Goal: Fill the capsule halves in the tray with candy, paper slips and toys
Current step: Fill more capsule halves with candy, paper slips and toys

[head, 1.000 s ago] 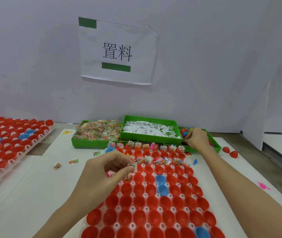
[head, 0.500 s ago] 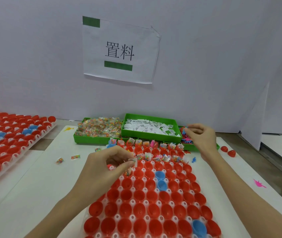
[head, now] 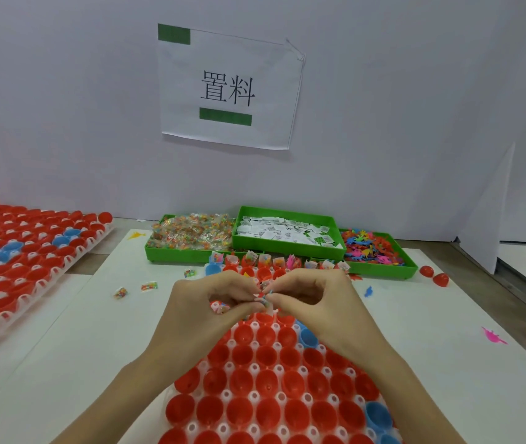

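On your far left a second tray of red and blue capsule halves (head: 24,267) is lying at the edge of the desk (head: 62,331), well apart from your work and leaving open white surface between. A few stray candy packets (head: 149,286) are sitting loose on that stretch, so you are likely wanting to sweep your left arm in over them rather than through them. Your left hand (head: 204,309) is curling over the working tray (head: 255,379), its fingertips pinching a small packet that looks like candy, though it is too small to tell for sure. Your right hand (head: 316,302) is meeting it just beside, fingertips pinching small bits at the same spot; what exactly they are holding is hidden between the fingers. You seem to be gathering the pieces together over the third or fourth row so they drop into one cup at once. The far rows of capsule halves (head: 274,261) are already standing filled, with paper corners poking up; the near rows of red cups are still bare. Behind them the supplies are lined up within easy reach: the candy bin (head: 191,235), the paper slip bin (head: 287,232) and the toy bin (head: 373,248), touching side by side. To your right the desk is offering free room, with two loose red halves (head: 434,275) and a pink toy (head: 492,336) lying near its edge.
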Motion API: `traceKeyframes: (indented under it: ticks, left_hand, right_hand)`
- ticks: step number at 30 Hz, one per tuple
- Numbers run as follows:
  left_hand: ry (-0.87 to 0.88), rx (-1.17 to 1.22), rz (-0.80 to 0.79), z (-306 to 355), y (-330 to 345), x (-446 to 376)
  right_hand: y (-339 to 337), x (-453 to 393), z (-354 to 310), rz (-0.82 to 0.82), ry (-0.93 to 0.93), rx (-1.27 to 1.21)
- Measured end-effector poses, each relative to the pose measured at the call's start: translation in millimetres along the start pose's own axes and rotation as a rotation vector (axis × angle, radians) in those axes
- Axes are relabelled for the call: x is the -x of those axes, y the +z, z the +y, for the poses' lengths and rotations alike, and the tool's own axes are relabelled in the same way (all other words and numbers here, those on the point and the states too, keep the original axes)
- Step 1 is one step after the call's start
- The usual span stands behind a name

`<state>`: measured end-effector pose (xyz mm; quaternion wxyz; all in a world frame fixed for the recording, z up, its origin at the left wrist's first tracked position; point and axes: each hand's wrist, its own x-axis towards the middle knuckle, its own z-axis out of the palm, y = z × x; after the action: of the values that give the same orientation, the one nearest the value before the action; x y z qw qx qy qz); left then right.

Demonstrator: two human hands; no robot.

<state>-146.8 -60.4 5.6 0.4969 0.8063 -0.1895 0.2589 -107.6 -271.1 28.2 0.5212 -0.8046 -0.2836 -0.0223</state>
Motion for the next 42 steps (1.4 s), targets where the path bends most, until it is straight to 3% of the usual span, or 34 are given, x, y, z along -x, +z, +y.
traceKeyframes:
  ticks: [6,10,13,14,16,19,24,36,42]
  left_hand:
    - [-0.001,-0.029,0.046,0.7,6.7,4.5]
    - [-0.106,0.070,0.054,2.8,12.1,7.2]
    - [-0.203,0.083,-0.026,2.1,10.7,5.3]
    - [-0.190,0.023,-0.038,0.9,8.4,5.1]
    - [-0.003,-0.212,-0.074,-2.9,2.7,2.7]
    - [0.200,-0.368,-0.335,-1.3,-4.3,-0.3]
    - [0.185,-0.567,-0.548,-4.4,-3.0,6.1]
    - [0.148,-0.591,-0.592,-1.7,-10.9,4.9]
    - [0.126,-0.647,-0.624,-1.5,-10.8,4.3]
  right_hand:
    - [-4.4,4.5,2.7,-0.090,0.014,-0.013]
    - [-3.1,2.5,2.9,-0.033,-0.002,0.050]
    - [0.9,-2.9,5.8,0.009,0.019,0.148]
    - [2.2,-5.2,7.1,0.020,0.035,0.176]
    - [4.0,-9.6,9.2,0.032,0.071,0.211]
    - [6.3,-12.8,12.0,0.026,0.099,0.255]
    - [10.4,-13.5,20.1,0.000,0.124,0.314]
    - [22.3,-14.4,25.9,-0.025,0.027,0.462]
    - [12.2,-25.0,21.7,-0.147,0.104,0.478]
